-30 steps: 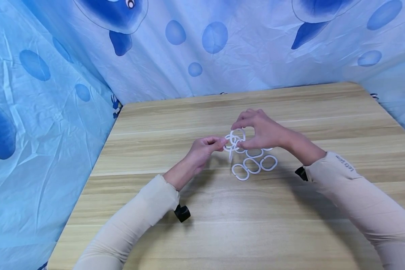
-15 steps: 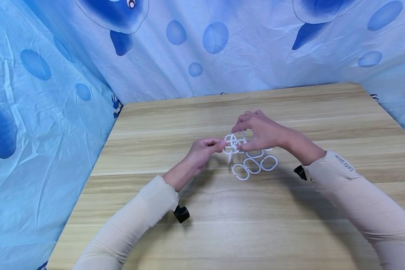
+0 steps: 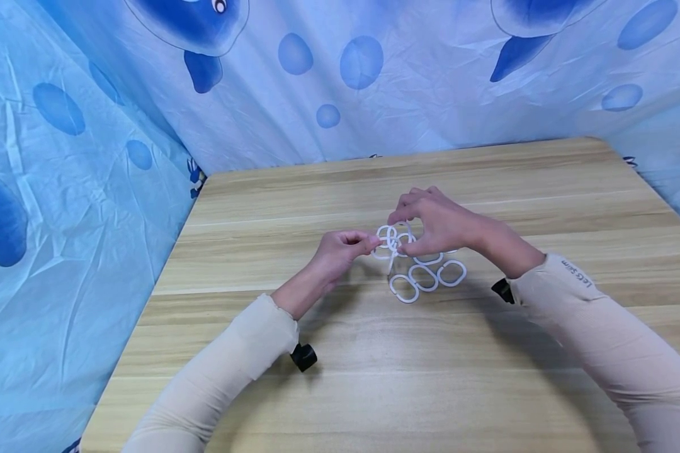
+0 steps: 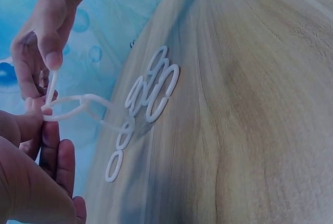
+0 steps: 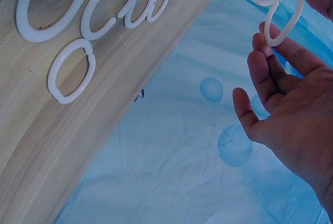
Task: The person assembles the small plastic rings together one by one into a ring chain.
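Note:
White plastic C-shaped rings, each with a small gap, are linked together between the two hands just above the table. My left hand (image 3: 337,255) pinches the linked rings (image 4: 65,115) between thumb and index finger. From the right, my right hand (image 3: 442,221) holds one white ring (image 5: 272,42) between its thumb and fingertips. This ring meets the linked ones close to the left fingertips. In the head view the rings overlap, so which passes through which cannot be told. The right hand's other fingers are loosely bent.
Several loose white rings (image 3: 406,302) lie on the wooden table (image 3: 374,377), just in front of and below the right hand. A blue curtain (image 3: 328,75) with whale prints hangs behind and to the left. Black wrist cameras (image 3: 304,357) sit under the sleeves.
The ring at the right fingertips has tilted and lowered a little, partly behind the fingers. The hanging linked ring has swung slightly. Both hands stay almost in place.

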{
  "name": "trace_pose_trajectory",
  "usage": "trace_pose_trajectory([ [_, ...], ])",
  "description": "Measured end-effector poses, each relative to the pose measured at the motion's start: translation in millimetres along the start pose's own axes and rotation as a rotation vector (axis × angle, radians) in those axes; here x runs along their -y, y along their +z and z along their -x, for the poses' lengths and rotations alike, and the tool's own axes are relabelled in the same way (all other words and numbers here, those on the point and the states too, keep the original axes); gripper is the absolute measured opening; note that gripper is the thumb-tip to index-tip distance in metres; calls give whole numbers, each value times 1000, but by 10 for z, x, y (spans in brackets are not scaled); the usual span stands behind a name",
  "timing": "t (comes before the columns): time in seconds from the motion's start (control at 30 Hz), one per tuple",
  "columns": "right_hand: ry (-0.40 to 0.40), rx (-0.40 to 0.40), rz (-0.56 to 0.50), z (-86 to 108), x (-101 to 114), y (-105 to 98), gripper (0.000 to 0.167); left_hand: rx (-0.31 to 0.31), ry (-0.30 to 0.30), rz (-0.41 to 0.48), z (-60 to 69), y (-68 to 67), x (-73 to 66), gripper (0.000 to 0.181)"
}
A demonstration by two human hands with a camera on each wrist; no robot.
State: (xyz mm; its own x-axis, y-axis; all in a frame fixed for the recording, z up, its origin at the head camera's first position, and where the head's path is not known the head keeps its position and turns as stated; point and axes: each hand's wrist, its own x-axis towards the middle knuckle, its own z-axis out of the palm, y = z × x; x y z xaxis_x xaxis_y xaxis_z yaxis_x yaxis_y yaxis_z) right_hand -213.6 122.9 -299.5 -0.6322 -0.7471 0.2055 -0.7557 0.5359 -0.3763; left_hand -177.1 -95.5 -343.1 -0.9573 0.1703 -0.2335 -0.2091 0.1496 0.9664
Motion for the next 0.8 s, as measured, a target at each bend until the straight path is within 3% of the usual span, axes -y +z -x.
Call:
trace_pose_trajectory([
  [0.3,-1,7,6,16,-3,18,43,-12,-22,-53,-2,9,-5,16],
  [0.8,-11,45,-14,19,-18,34,41,-10,-13,-63,-17,20,20,16],
])
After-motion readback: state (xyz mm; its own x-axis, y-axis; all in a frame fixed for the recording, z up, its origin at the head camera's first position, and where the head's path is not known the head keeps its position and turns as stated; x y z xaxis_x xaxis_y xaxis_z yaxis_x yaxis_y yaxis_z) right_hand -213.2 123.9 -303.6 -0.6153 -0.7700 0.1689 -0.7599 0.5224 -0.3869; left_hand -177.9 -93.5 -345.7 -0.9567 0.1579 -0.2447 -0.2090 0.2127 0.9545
